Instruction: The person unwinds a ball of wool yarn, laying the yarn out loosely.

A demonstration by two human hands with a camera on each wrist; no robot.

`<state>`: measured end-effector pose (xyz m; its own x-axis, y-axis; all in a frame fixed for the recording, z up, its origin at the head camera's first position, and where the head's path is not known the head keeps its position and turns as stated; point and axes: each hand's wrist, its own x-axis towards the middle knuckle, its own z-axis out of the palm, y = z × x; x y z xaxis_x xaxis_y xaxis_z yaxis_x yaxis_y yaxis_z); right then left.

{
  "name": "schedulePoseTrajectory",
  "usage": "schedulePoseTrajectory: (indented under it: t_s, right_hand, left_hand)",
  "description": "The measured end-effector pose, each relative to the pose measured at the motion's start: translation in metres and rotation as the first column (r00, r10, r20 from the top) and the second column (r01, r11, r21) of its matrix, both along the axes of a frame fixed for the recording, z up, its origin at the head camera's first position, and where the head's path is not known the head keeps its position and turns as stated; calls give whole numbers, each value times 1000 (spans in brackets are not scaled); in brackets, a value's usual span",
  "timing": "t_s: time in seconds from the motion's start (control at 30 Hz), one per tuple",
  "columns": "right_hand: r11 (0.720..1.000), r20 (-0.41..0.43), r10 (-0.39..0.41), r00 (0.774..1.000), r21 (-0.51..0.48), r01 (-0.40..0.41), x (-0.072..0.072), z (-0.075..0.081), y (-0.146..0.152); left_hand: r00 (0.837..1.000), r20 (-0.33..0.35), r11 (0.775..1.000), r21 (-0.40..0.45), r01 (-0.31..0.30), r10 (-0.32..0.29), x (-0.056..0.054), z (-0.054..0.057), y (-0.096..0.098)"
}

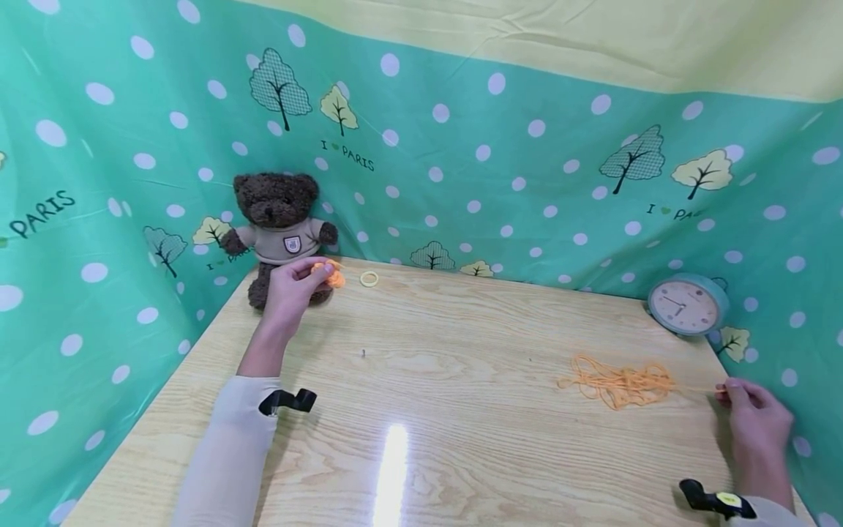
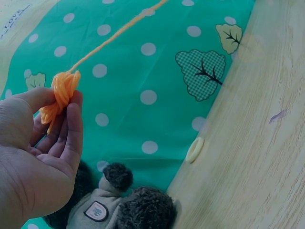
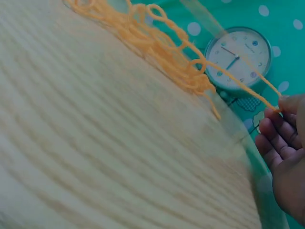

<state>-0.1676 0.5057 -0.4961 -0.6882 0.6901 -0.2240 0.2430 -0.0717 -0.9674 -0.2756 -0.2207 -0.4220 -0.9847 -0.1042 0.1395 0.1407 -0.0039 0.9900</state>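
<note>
A wound orange yarn bundle (image 2: pixel 66 88) is pinched between the left hand (image 1: pixel 290 289)'s thumb and fingers, in front of the brown plush bear (image 1: pixel 278 201). Well right of the bear lies a loose orange yarn tangle (image 1: pixel 622 384), whose strand (image 3: pixel 238 81) the right hand (image 1: pixel 757 416) pinches; tugging could knot its overlapping loops.

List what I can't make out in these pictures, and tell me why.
Head view: part of the bear's lower body, behind the left hand.
Head view: the dark speck on the table, too small to identify.
Left wrist view: where the strand from the yarn bundle leads, cut off by the top edge.
Right wrist view: part of the right hand, cut off by the right edge.
</note>
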Motion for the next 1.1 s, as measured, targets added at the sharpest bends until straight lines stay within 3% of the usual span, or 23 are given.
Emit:
schedulePoseTrajectory:
  t_s: [0.17, 0.4, 0.5, 0.63, 0.77, 0.93, 1.1]
  right_hand:
    - [1000, 8, -24, 1000, -5, 24, -1, -7, 4]
    - [998, 59, -25, 998, 65, 21, -4, -10, 0]
    - [988, 130, -5, 991, 154, -15, -4, -11, -1]
    - [955, 261, 26, 965, 278, -101, -5, -13, -2]
    - [945, 331, 39, 943, 295, -143, -6, -14, -4]
    - [966, 304, 52, 951, 227, -125, -5, -8, -10]
    - [961, 195, 99, 976, 237, -145, -12, 14, -38]
  left_hand:
    - [1000, 6, 1000, -5, -2, 2, -1, -1, 1]
    - [1000, 26, 1000, -16, -2, 2, 1, 0, 2]
    - [1000, 17, 1000, -13, 12, -12, 0, 0, 3]
    - [1000, 6, 1000, -12, 27, -27, -1, -1, 4]
    - [999, -7, 999, -19, 43, -44, -1, -1, 5]
    - [998, 3, 996, -53, 65, -65, 1, -2, 5]
    - [998, 9, 995, -77, 66, -66, 1, -3, 6]
